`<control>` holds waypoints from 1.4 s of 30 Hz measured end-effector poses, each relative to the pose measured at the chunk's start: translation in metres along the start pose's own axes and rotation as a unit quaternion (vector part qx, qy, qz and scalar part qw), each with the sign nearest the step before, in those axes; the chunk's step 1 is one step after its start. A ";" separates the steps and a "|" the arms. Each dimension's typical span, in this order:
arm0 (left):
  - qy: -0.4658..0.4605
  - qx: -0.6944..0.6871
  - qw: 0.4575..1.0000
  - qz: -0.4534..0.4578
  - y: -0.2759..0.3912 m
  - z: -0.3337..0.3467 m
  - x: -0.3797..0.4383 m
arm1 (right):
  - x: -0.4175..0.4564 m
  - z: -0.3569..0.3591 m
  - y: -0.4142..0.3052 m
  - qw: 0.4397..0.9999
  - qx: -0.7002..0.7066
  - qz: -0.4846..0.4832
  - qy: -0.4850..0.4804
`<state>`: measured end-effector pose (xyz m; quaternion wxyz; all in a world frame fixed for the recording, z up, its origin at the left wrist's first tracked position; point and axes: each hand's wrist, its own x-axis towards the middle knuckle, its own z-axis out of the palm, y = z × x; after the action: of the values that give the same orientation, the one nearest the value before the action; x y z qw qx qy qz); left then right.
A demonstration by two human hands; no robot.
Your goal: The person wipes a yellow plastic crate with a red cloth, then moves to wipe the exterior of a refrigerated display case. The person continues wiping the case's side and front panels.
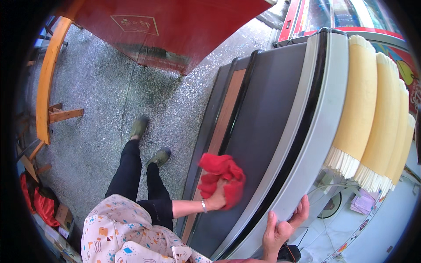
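My left hand (218, 198), with a silver bracelet at the wrist, grips a bunched red cloth (227, 174). The cloth lies against the dark grey side panel (263, 108) of a counter and is slightly blurred. My right hand (283, 227) rests on the counter's pale grey rim (296, 174), thumb on the near side and fingers over the inner edge. A black strip (307, 108) runs along the rim. Beyond my right hand, several bundles of thin white strands wrapped in yellow paper (357, 98) lie side by side at the counter top.
A red panelled piece of furniture (184, 29) stands ahead on the speckled floor (98, 85). An orange wooden bench (47, 85) is at left. Behind the rim are purple papers (361, 201) and cables (324, 215). A red-framed glass cabinet (329, 16) stands at upper right.
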<state>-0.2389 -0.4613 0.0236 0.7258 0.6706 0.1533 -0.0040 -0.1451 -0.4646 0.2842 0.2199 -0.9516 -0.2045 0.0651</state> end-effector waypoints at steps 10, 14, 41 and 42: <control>0.168 0.028 0.927 0.335 0.062 -0.076 0.326 | -0.002 0.001 -0.002 0.999 -0.013 0.014 0.029; 0.210 0.057 0.950 0.226 -0.024 -0.080 0.330 | 0.002 0.009 -0.011 0.997 -0.017 0.027 0.066; 0.111 -0.167 0.957 0.210 -0.198 -0.049 0.206 | -0.016 0.008 0.013 0.946 -0.281 -0.099 0.131; 0.099 -0.114 0.975 0.164 -0.223 -0.025 0.151 | -0.016 0.017 0.002 0.948 -0.254 -0.101 0.163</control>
<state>-0.1471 -0.4291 -0.2286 0.7694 0.5966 0.1117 0.1989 -0.1623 -0.4660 0.2687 0.0062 -0.9480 -0.2708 -0.1672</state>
